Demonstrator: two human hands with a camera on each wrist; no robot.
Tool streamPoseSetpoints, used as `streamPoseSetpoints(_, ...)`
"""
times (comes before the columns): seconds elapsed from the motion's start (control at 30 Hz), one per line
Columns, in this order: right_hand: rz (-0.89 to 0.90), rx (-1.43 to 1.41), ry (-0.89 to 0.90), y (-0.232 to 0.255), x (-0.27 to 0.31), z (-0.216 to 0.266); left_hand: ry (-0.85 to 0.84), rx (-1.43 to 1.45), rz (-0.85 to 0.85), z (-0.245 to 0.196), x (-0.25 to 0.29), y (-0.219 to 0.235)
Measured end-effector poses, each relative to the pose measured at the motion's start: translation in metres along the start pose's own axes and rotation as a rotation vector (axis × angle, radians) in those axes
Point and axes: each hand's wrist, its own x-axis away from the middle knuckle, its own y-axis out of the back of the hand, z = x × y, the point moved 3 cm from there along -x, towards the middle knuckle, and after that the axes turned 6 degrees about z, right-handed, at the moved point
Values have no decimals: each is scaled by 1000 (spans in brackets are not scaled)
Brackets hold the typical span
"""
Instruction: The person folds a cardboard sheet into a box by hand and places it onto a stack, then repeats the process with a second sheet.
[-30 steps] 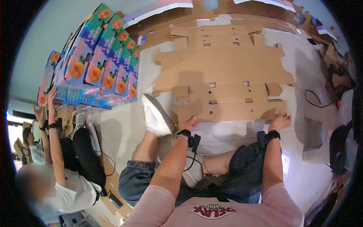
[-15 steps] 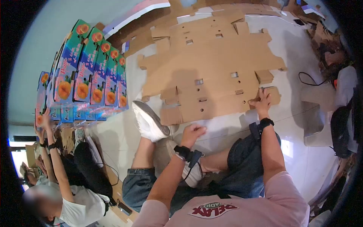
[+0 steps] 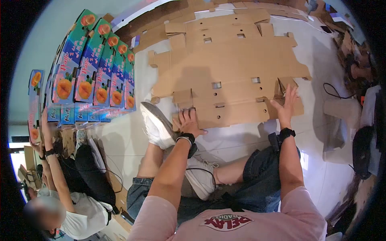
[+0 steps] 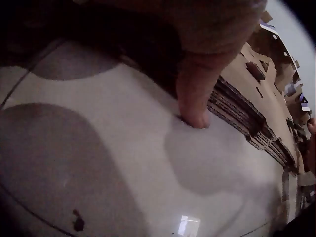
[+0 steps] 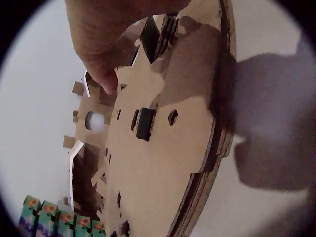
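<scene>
A stack of flat, die-cut cardboard sheets (image 3: pixel 229 60) lies on the floor in front of the person; its layered edge (image 4: pixel 242 116) shows in the left wrist view. The left hand (image 3: pixel 189 123) rests with spread fingers on the near left corner, its thumb (image 4: pixel 195 98) reaching down beside the edge to the floor. On the near right part lies the right hand (image 3: pixel 286 106), fingers extended and apart, by a folded flap. In the right wrist view the right hand (image 5: pixel 113 39) is over the top sheet (image 5: pixel 148 168) with its slots and holes.
Colourful fruit-printed boxes (image 3: pixel 86 68) stand stacked at the left, where another person (image 3: pixel 80 209) reaches up to one. The wearer's white shoe (image 3: pixel 155 125) is just left of the cardboard. A pale plastic stool or bin (image 3: pixel 341 128) and a black cable (image 3: pixel 335 91) lie right.
The left hand, off the cardboard half a second ago, has come down on its near left corner. The right hand has shifted slightly right and up. The other person's box has moved left.
</scene>
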Motion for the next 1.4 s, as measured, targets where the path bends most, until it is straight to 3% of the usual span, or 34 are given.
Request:
streamPoseSetpoints(0.07,210,267,-39,-10,-5,0,-17,-35,-41,-1,-2,-1)
streamPoseSetpoints(0.1,206,268,-42,-17,-6,-12,-21,-36,-42,-3,-5,-4)
streamPoseSetpoints(0.17,347,334,-363,-36,-4,-54,-156,28,-89,-10,-12,-13)
streamPoseSetpoints(0.27,350,392,-400,-38,-4,-55,-119,11,-179,-25,-6,-8)
streamPoseSetpoints(0.47,243,405,-333,-57,0,-69,-192,-45,-192,-16,-16,4)
streamPoseSetpoints(0.67,322,427,-393,-55,-4,-54,-207,-19,-232,-14,-15,7)
streamPoseSetpoints(0.8,319,389,-371,-60,-2,-68,-206,-1,-215,-13,-13,5)
streamPoseSetpoints(0.9,294,274,-258,-61,-1,-79,-227,33,-281,-12,-13,2)
streamPoseSetpoints(1.0,396,163,-160,-50,-3,-63,-237,45,-308,-12,-13,2)
streamPoseSetpoints(1.07,609,259,-255,-41,-4,-34,-231,33,-290,-12,-12,3)
streamPoseSetpoints(1.17,643,299,-198,-42,-3,-38,-168,10,-149,-17,-10,13)
streamPoseSetpoints(1.27,682,335,-146,-40,-1,-23,-218,15,-271,-11,-16,5)
streamPoseSetpoints(1.4,740,290,-103,-38,4,-14,-225,-16,-245,-5,-21,8)
